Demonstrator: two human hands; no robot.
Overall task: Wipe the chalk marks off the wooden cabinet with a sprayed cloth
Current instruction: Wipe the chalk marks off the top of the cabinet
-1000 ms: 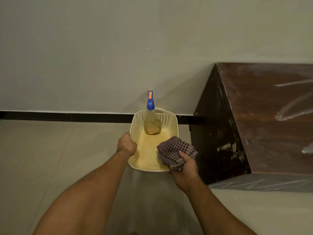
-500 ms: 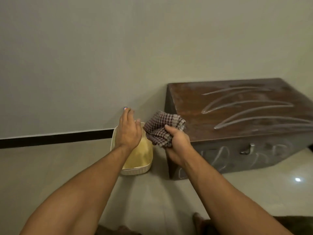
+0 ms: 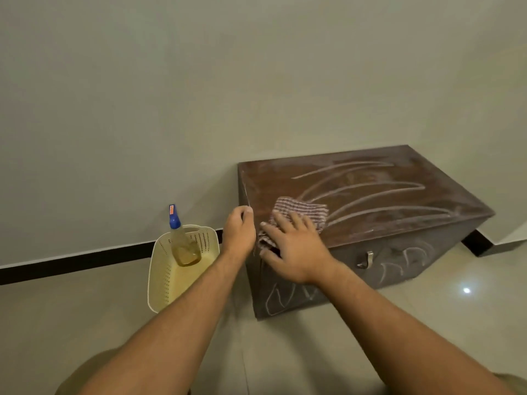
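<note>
My right hand (image 3: 296,249) lies flat, fingers spread, pressing the checked cloth (image 3: 299,215) onto the wooden cabinet (image 3: 370,201) top; my left hand (image 3: 239,235), loosely curled, empty, touches its corner. Spray bottle (image 3: 182,240) stands in basket (image 3: 162,277) at nine o'clock.

The right hand (image 3: 296,252) lies flat on a checked cloth (image 3: 302,210) at the wooden cabinet's (image 3: 385,218) near left corner, beside chalk marks (image 3: 370,195). The left hand (image 3: 239,234), curled, touches the cabinet's left edge; a basket (image 3: 159,275) with a spray bottle (image 3: 182,240) stands left of it.
</note>
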